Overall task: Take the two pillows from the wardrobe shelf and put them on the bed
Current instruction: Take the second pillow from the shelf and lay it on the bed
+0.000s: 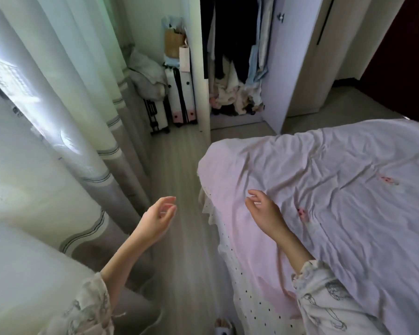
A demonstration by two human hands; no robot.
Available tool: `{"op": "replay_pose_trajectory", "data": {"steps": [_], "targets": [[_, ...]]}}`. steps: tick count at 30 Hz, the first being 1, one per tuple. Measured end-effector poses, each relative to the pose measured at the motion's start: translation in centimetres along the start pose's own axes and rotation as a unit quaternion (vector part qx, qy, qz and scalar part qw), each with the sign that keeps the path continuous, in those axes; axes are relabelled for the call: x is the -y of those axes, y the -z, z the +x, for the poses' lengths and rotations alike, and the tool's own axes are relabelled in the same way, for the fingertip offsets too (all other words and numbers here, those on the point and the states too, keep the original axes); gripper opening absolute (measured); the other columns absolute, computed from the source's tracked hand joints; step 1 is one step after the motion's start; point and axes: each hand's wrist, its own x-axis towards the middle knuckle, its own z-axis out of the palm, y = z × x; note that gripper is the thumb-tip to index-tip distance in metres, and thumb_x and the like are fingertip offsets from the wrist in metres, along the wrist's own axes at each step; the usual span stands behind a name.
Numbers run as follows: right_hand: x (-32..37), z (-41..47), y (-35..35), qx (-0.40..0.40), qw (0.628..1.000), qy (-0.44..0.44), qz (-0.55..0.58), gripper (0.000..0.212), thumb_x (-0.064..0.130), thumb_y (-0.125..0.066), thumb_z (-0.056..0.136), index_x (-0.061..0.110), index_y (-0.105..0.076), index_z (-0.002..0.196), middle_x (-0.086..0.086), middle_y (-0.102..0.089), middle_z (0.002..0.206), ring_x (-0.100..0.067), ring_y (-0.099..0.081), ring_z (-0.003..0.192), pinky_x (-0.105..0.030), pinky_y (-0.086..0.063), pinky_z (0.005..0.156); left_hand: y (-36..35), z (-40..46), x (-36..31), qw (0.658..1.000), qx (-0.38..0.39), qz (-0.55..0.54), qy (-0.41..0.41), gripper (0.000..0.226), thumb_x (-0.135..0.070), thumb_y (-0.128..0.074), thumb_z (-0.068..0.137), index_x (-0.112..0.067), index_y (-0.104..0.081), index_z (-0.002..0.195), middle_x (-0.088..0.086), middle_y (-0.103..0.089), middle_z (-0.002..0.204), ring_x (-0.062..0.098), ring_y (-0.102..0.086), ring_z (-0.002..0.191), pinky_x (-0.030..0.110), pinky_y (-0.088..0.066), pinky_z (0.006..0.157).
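Bed (336, 189), crumpled pale cover, fills the right, its near corner just beside the right hand (264, 211), which hangs over it loosely curled, empty; left hand (159, 217) likewise, above the bare floor strip (177, 170) leading between curtains (65, 131) and bed to the open wardrobe (235, 68); pillows not discernible.

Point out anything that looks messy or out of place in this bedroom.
Clothes lie in a jumbled heap on the open wardrobe floor under the hanging garments. The bed cover is wrinkled. Both hands, left and right, hold nothing; no pillows show.
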Motion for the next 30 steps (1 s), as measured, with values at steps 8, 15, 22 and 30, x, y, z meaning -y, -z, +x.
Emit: {"op": "replay_pose_trajectory", "data": {"steps": [8,15,22,30], "targets": [[8.0,16.8,-3.9,0.053,0.997,0.059,-0.001,0.034,0.023,-0.049,0.094,0.011,-0.052,0.126,-0.002,-0.057,0.112,-0.011,-0.053,0.095,-0.018,-0.036,0.084,4.8,13.3,-0.2,0.996,-0.047,-0.057,0.043,0.029,-0.022,-0.047,0.095,-0.017,-0.052,0.124,0.009,-0.062,0.116,0.023,-0.061,0.104,0.043,-0.047,0.097],[13.8,32.3,-9.0,0.034,0.997,0.075,-0.006,0.033,0.025,-0.051,0.093,0.013,-0.054,0.124,0.003,-0.057,0.104,-0.010,-0.057,0.092,-0.019,-0.037,0.082,11.0,30.1,1.0,0.996,-0.059,-0.063,0.029,0.032,-0.021,-0.046,0.096,-0.015,-0.050,0.126,0.010,-0.062,0.118,0.026,-0.061,0.105,0.044,-0.046,0.097],[19.7,45.7,-12.7,0.000,0.999,0.051,0.018,0.035,0.024,-0.052,0.093,0.013,-0.053,0.126,0.000,-0.056,0.105,-0.014,-0.057,0.096,-0.023,-0.040,0.086,17.6,47.3,-0.8,0.996,-0.027,-0.083,0.008,0.028,-0.020,-0.046,0.096,-0.016,-0.050,0.123,0.010,-0.062,0.116,0.026,-0.060,0.104,0.041,-0.048,0.094],[22.2,58.6,-12.5,-0.061,0.997,0.032,0.039,0.032,0.022,-0.052,0.093,0.013,-0.054,0.124,-0.004,-0.058,0.109,-0.017,-0.059,0.097,-0.025,-0.042,0.084,19.2,62.1,-4.3,0.997,0.025,-0.067,-0.020,0.029,-0.024,-0.047,0.095,-0.019,-0.050,0.124,0.007,-0.061,0.116,0.023,-0.059,0.106,0.042,-0.047,0.096]]}}
